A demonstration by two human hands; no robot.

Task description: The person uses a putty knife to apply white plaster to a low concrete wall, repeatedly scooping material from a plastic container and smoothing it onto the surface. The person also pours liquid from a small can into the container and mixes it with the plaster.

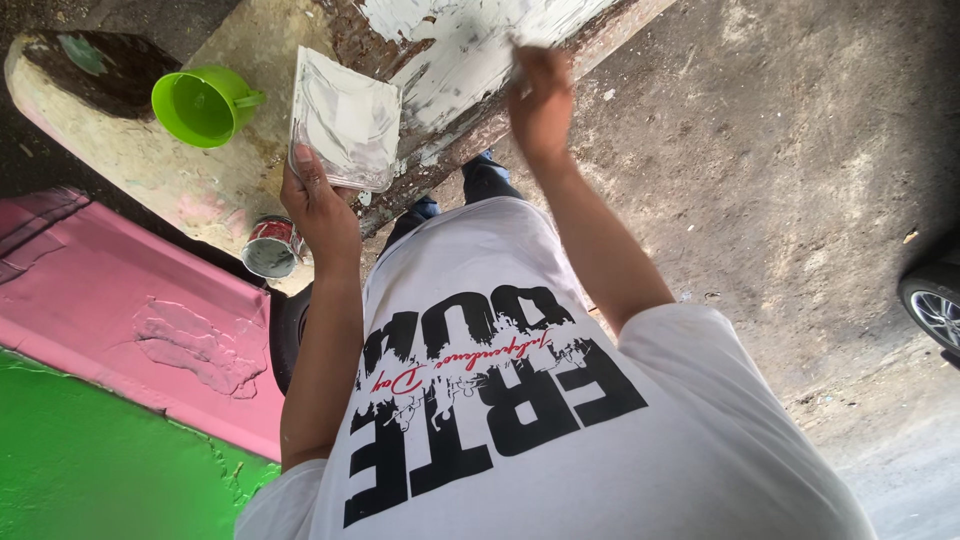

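Note:
My left hand (318,198) grips the lower edge of a flat square board smeared with white filler (345,118), held up in front of me. My right hand (540,98) is raised against a rusty metal surface partly coated in white (455,45); its fingers are closed around a small tool whose white-smeared tip (520,47) touches that surface. Most of the tool is hidden by the fingers. My white printed shirt fills the lower middle.
A green plastic cup (203,104) sits on a pale concrete ledge (130,160). A small open tin (270,248) stands below my left hand. A pink and green painted wall (120,330) is at left. Grey pavement (780,180) lies right, with a car wheel (935,305) at its edge.

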